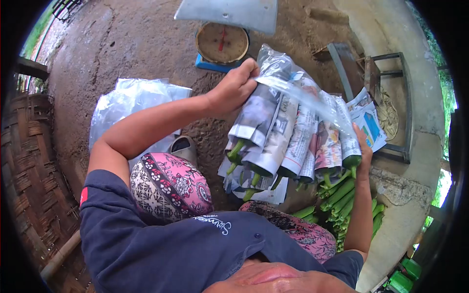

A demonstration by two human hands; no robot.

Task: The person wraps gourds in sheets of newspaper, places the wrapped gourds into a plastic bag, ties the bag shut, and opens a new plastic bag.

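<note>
A clear plastic bag (276, 62) covers the far ends of several long green gourds wrapped in newspaper (288, 132), held in a row with green stems poking out toward me. My left hand (235, 87) is closed on the bag's rim at the left side of the bundle. Along the right side, my right hand (362, 150) curls against the outermost wrapped gourd, its fingers partly hidden behind it. Below that hand, unwrapped ridged green gourds (342, 202) lie in a pile on the ground.
A blue dial scale (222, 44) with a metal pan (229, 13) stands ahead. Flat clear plastic bags (129, 105) lie at left. Newspaper sheets (366, 122) rest by a metal-framed stool (405, 107) at right. A woven bamboo panel (34, 161) borders the far left.
</note>
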